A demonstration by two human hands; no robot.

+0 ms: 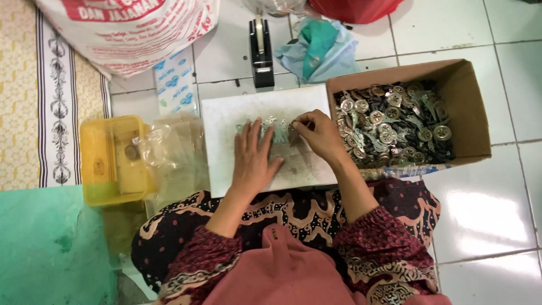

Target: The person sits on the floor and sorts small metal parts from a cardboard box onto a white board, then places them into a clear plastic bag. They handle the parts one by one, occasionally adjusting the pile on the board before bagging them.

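A white board (226,118) rests across my lap. My left hand (252,155) lies flat on it, fingers spread, pressing on a small row of silvery metal pieces (271,125). My right hand (320,134) is beside it, fingertips pinched on a small metal piece at the row's right end. To the right stands a cardboard box (471,107) heaped with several round metal trinkets (392,127).
A yellow plastic tub (96,164) and clear plastic bags (172,152) sit at my left. A black tape dispenser (261,51), a teal cloth (316,48) and a printed white sack (130,31) lie beyond the board. White floor tiles extend right; a patterned mat lies left.
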